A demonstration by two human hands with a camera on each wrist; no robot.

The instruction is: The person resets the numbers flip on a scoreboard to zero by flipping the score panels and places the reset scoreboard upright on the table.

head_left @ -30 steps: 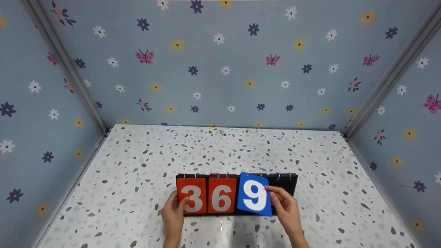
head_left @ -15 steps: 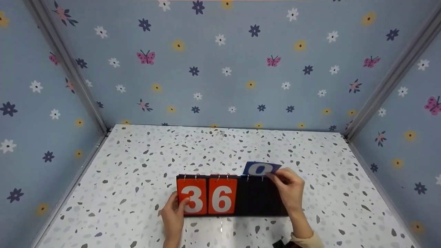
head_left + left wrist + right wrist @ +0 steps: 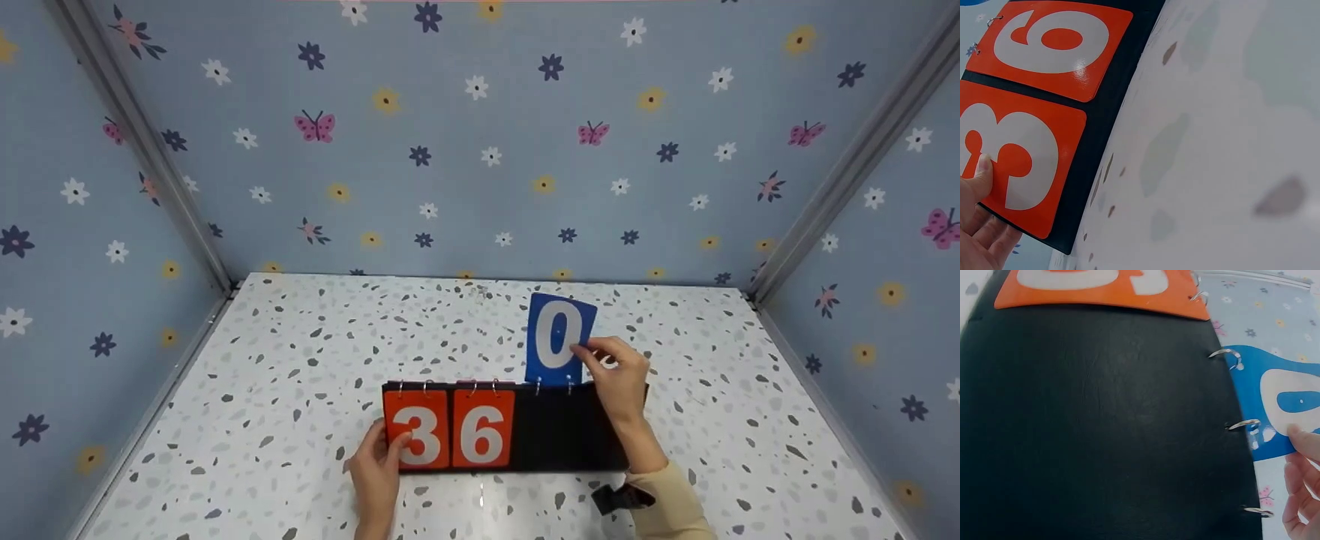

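**Blue glossy card with a white 0 [image 3: 559,337] goes up and over!**

So half a second ago this card was tipped almost edge-on; now it stands up past the far edge of the long black flip board [image 3: 562,435], 0 side showing. Looks like this flip is mostly done. The right hand [image 3: 621,379] pinches the card's right edge; the left hand [image 3: 377,465] grips the board's left end, thumb on the orange card with a pale 3 [image 3: 424,420].

Left wrist cam shows fingers [image 3: 1000,239] tucked behind the board, hidden from the head cam. Right wrist cam catches a lone silver ring [image 3: 1258,512] right of the blue card, which the right hand covers up top.
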